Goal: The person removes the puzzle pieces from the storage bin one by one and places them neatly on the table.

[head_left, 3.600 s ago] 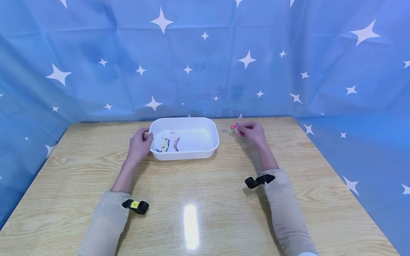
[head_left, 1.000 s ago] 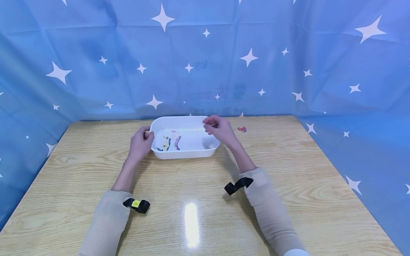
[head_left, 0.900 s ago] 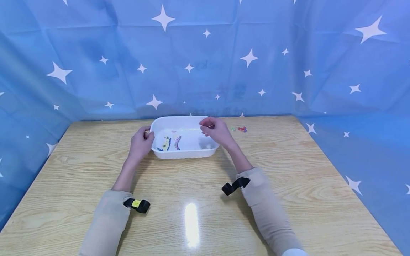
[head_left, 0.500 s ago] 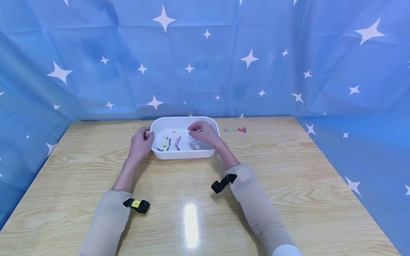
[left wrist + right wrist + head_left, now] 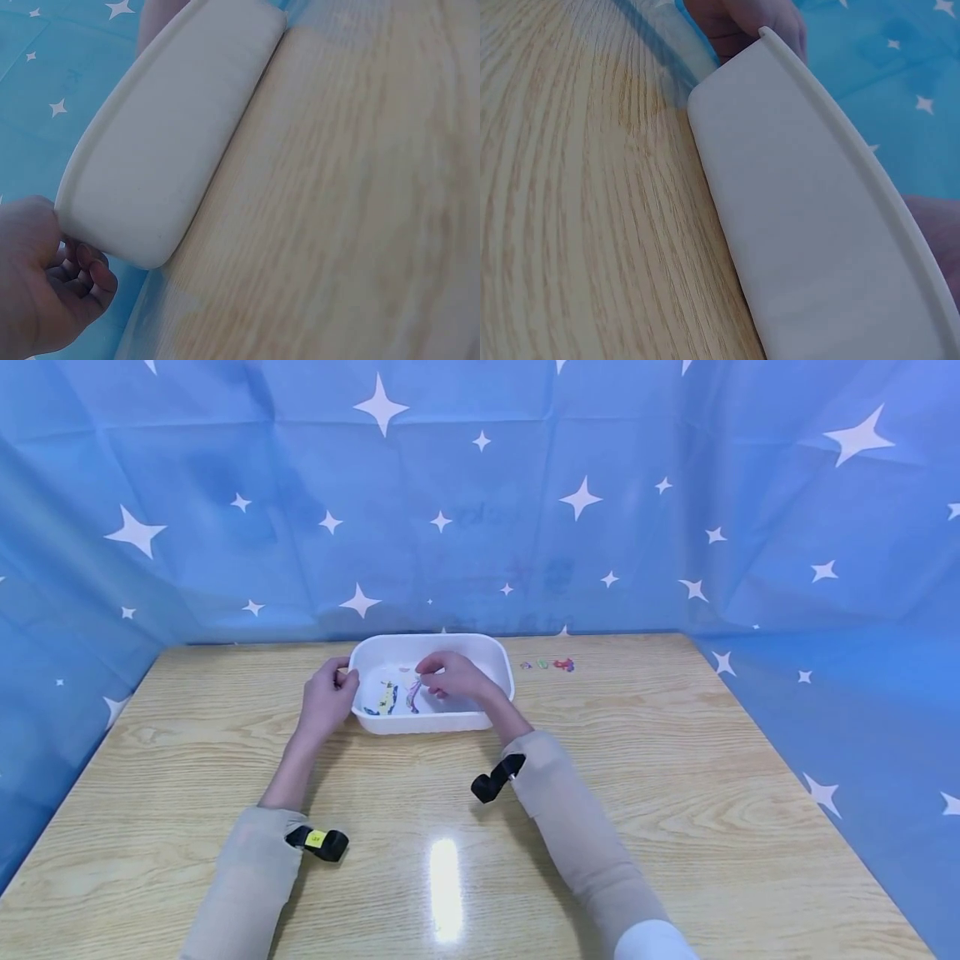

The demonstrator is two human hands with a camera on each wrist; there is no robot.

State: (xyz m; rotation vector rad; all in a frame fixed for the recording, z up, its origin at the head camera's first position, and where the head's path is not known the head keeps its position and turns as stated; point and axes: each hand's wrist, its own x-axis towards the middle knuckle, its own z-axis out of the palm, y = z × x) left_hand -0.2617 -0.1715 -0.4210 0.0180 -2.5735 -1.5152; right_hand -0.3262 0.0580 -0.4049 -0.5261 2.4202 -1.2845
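Note:
A white plastic tub (image 5: 427, 724) stands near the table's back edge. My left hand (image 5: 330, 695) grips its left rim, with the thumb and curled fingers at the wall in the left wrist view. My right hand (image 5: 457, 679) is inside the tub, fingers pointing left. Its fingertips overlap the upper end of a thin, curved purple piece (image 5: 413, 695); I cannot tell whether they touch it. Left of that lies a yellow and blue piece (image 5: 386, 698). In the right wrist view the tub wall (image 5: 802, 202) hides most of the right hand.
On the table right of the tub, a small purple piece (image 5: 526, 666), a green piece (image 5: 542, 665) and a red piece (image 5: 564, 665) lie in a row. A blue star-printed curtain (image 5: 480, 527) hangs behind the wooden table (image 5: 675, 827).
My right hand has left the red piece on the table at right and moved left, over the rim, into the tub. The left hand has stayed at the tub's left rim.

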